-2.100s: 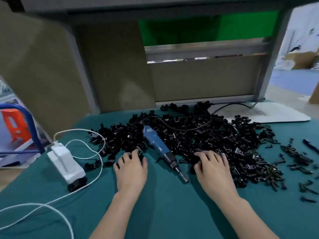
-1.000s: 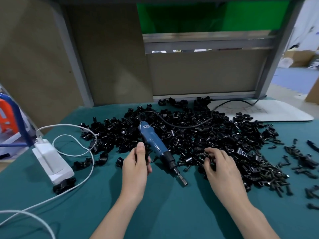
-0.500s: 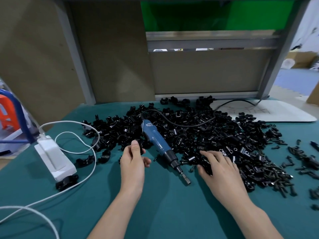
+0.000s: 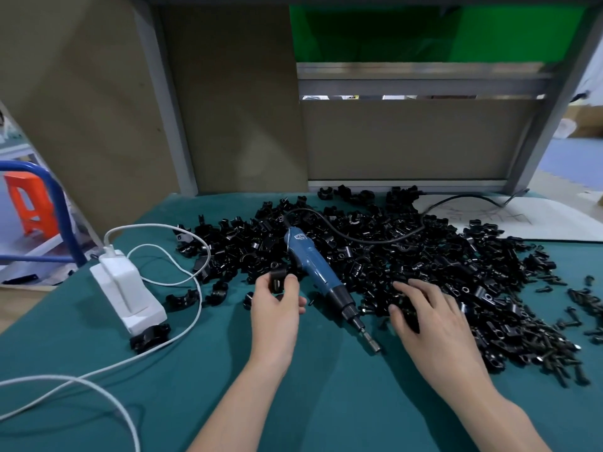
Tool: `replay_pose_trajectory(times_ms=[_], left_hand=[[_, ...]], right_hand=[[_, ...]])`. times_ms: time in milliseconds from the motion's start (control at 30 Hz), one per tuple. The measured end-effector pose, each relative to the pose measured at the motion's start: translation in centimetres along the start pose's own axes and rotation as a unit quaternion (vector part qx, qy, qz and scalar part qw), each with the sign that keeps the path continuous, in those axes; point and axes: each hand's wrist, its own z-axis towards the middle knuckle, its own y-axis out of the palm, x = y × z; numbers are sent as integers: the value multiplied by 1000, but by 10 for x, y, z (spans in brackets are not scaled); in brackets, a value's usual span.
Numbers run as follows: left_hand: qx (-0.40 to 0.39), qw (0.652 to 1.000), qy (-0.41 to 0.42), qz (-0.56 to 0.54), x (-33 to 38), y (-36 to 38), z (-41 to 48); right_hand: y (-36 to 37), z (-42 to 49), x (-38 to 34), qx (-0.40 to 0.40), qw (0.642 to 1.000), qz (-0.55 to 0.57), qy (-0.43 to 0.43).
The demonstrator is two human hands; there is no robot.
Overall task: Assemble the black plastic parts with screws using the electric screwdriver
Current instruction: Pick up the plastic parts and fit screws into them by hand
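Left hand (image 4: 275, 308): raised just over the worktop (image 4: 326, 393), left of the screwdriver (image 4: 313, 265), at the near left edge of the pile (image 4: 424, 256)
Left grip: thumb and fingers pinch one black part (image 4: 278, 277), held up at the fingertips, clear of the cloth
Right hand (image 4: 430, 318): palm down on the near side of the pile, just right of the screwdriver's bit
Right grip: wide, with fingers spread and nearly straight, resting on loose parts
Screwdriver: blue body, black collar and metal bit; it lies slantwise at the pile's near edge, with the bit pointing near and right onto bare cloth between the two hands; neither hand touches it
Cord (image 4: 359, 238): black, runs from the screwdriver's far end across the pile and off to the far right
Pile: black plastic parts heaped over the middle and right of the worktop, reaching the far panel
Screws (image 4: 538, 340): dark, bunched at the pile's near right edge, with a few more scattered further right
Worktop: covered in teal cloth
Adapter (image 4: 127, 288): white block at the left, lying on the cloth
Cable (image 4: 182, 334): white, loops round the adapter and trails to the near left
Clamp (image 4: 150, 336): black, touching the adapter's near end
Sheet (image 4: 522, 223): white, far right, with faint marks; the pile overlaps its left edge
Boards (image 4: 228, 93): brown, in a grey frame, along the far side
Stool (image 4: 29, 207): orange, beyond the left edge, behind a blue rail (image 4: 55, 197)
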Motion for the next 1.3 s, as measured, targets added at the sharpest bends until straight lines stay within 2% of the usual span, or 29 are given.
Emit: replay_pose_trajectory(times_ms=[100, 167, 267, 467, 567, 733, 833, 1000, 1300], left_hand=[[-4, 999, -5, -40, 2, 1, 2], [1, 997, -18, -75, 5, 0, 3], [26, 987, -42, -150, 10, -2, 5], [132, 957, -67, -250, 13, -10, 11], [162, 949, -69, -262, 12, -13, 14], [155, 941, -87, -290, 14, -15, 13], [157, 944, -91, -276, 15, -15, 11], [154, 943, -88, -282, 18, -15, 10], [152, 945, -95, -275, 16, -14, 10]], right_hand=[[-1, 4, -27, 63, 996, 48, -47], [3, 15, -51, 75, 992, 64, -81], [13, 48, -89, 33, 991, 49, -119], [43, 117, -166, -87, 980, -26, -177], [58, 135, -200, -140, 972, -51, -181], [84, 140, -233, -197, 961, -126, -146], [89, 142, -235, -211, 967, -99, -106], [82, 147, -231, -290, 956, -31, -20], [84, 140, -224, -280, 958, -10, -66]])
